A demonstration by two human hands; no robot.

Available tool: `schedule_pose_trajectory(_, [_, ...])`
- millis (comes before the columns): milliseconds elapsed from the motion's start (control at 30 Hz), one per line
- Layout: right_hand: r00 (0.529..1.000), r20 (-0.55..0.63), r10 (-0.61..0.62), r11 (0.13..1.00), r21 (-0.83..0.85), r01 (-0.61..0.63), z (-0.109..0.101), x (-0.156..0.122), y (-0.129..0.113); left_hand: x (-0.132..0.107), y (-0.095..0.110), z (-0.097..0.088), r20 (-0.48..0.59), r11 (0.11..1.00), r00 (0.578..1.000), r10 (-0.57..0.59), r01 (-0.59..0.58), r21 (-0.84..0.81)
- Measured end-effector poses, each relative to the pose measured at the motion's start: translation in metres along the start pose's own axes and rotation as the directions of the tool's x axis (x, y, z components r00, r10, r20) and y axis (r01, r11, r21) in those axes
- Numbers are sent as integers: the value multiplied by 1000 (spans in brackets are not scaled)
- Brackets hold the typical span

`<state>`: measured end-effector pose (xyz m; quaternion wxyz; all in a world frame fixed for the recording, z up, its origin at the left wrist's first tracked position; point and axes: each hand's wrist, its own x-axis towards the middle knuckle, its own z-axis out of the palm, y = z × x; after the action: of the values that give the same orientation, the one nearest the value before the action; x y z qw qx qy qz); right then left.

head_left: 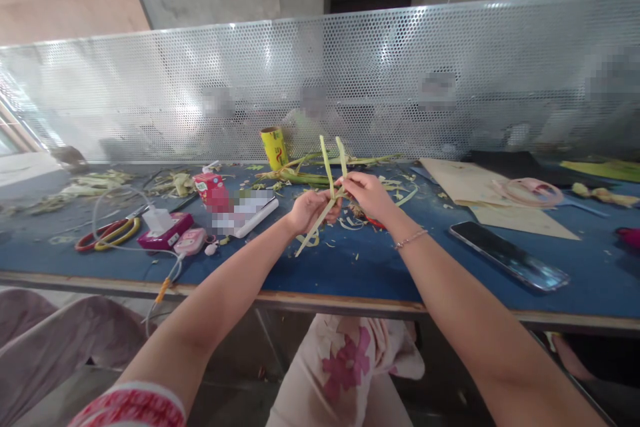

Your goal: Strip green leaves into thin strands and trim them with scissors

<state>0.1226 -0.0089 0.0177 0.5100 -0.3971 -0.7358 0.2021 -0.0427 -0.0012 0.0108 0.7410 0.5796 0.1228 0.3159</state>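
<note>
Two hands on pale strips [327, 163]: left hand [309, 209] pinches near their crossing, right hand [369, 195] pinches just beside it. Ends project beyond left hand. Step, judged: interlacing. Next move calls for steady left pinch.

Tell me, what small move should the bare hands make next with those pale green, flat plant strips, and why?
Probably fold one upright end of the pale green, flat plant strips down over their crossing with the bare right hand: two ends stick up there, and the bare left hand grips the strips alongside, so it could likely steady them.
</note>
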Motion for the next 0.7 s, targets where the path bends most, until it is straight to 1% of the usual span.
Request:
schedule_pose_trajectory(67, [997, 20, 70, 997, -16, -70, 2, 0, 0, 1, -2, 1, -60, 996, 996, 61, -57, 68])
schedule_pose_trajectory(133, [994, 27, 106, 992, -67, -104, 4, 0, 1, 2, -5, 1, -104, 979, 988, 113, -92, 183])
schedule_pose_trajectory(233, [996, -3, 85, 976, -199, -84, 7, -1, 2, 5, -10, -1, -131, 932, 977, 169, -116, 342])
schedule_pose_trajectory(300, [997, -75, 16, 962, -270, -36, 6, -1, 2, 7, -12, -4, -172, 902, 963, 209, -122, 415])
schedule_pose_trajectory(333, [992, -119, -44, 958, -286, 8, 5, -2, 2, 8, -13, -5, -197, 887, 955, 224, -115, 447])
schedule_pose_trajectory(400, [961, -178, -214, 943, -296, 155, 2, -4, -1, 9, -14, -7, -233, 861, 943, 238, -94, 500])
schedule_pose_trajectory(433, [936, -173, -306, 921, -302, 245, 1, -6, -3, 10, -14, -7, -240, 850, 940, 243, -87, 519])
schedule_pose_trajectory(467, [910, -143, -389, 891, -309, 332, 0, -7, -7, 10, -14, -7, -243, 841, 938, 246, -82, 535])
schedule_pose_trajectory(533, [865, -47, -499, 827, -326, 459, 1, -11, -14, 11, -14, -6, -240, 822, 937, 252, -76, 564])
schedule_pose_trajectory(567, [850, -11, -526, 804, -331, 493, 2, -12, -17, 11, -14, -5, -244, 816, 935, 257, -75, 573])
schedule_pose_trajectory(600, [845, 13, -534, 796, -330, 508, 4, -12, -20, 11, -13, -4, -253, 813, 932, 261, -71, 578])
schedule_pose_trajectory(700, [870, 42, -491, 822, -308, 479, 12, -12, -27, 10, -12, -2, -291, 833, 918, 270, -71, 549])
